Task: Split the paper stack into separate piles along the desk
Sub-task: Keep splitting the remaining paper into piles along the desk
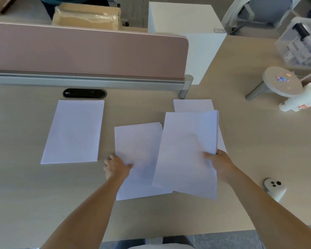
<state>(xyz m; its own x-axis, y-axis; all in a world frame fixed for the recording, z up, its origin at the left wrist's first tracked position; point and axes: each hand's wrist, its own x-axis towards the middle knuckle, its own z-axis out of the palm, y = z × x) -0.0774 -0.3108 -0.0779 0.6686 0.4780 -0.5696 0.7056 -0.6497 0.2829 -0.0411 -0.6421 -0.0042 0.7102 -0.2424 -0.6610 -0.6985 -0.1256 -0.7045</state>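
Thin sheets like these look light, floppy and slick, so they would likely fan apart unless pinched firmly at an edge. The left hand (pixel 118 168) grips the middle white paper sheaf (pixel 138 146) by its left edge, thumb on top. The right hand (pixel 218 163) pinches the larger white paper sheaf (pixel 187 150) at its right edge, tilted over a partly hidden white pile (pixel 193 105). A squared white paper pile (pixel 74 132) lies well to the left on the pale wooden surface (pixel 25 177) — both forearms are stretched forward.
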